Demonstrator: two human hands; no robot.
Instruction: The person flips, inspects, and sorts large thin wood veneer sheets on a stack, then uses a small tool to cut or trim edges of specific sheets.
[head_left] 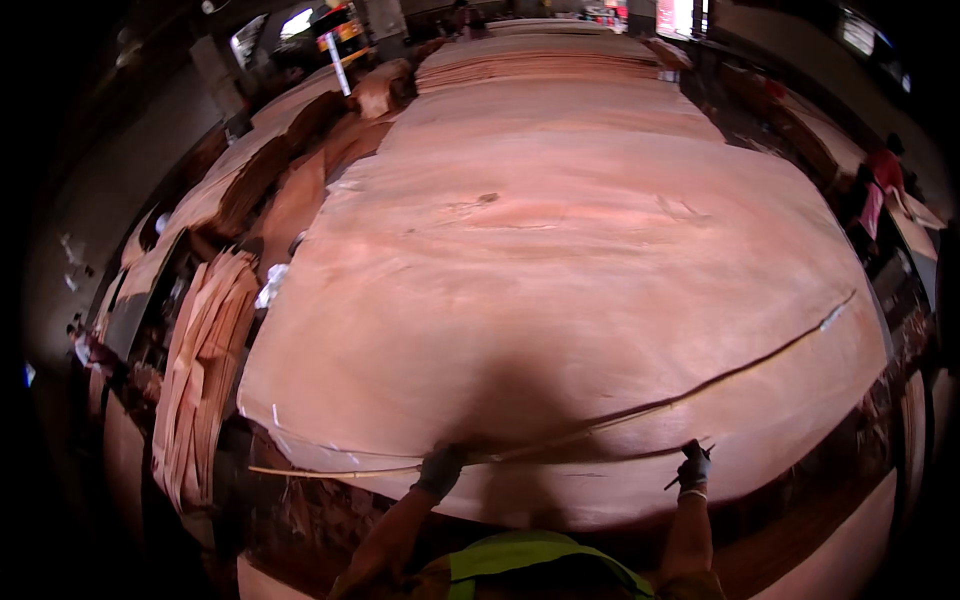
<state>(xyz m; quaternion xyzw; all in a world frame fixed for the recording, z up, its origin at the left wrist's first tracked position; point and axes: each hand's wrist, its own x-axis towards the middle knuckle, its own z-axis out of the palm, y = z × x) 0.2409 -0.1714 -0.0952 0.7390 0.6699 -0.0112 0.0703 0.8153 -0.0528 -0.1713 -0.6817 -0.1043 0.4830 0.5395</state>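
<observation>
A very large, thin sheet of reddish wood veneer point(560, 280) lies in front of me, with a knot and rough grain toward its far part. At its near edge, my gloved left hand point(438, 472) is closed on a long thin stick point(335, 473). The stick sticks out past the sheet's left edge; a thin line continues from the hand toward the far right, beside a dark gap or shadow. Near the front right, my gloved right hand point(693, 468) grips a slim dark tool point(673, 485), perhaps a knife; its exact kind is unclear. A second dark line runs between my hands.
Stacked veneer point(540, 62) rises beyond the sheet. Bundled veneer strips point(205, 370) stand at the left, near a crumpled white thing point(271, 286). Another veneer stack point(235, 185) is farther left. One person point(882, 185) works at the right, another point(92, 350) at far left.
</observation>
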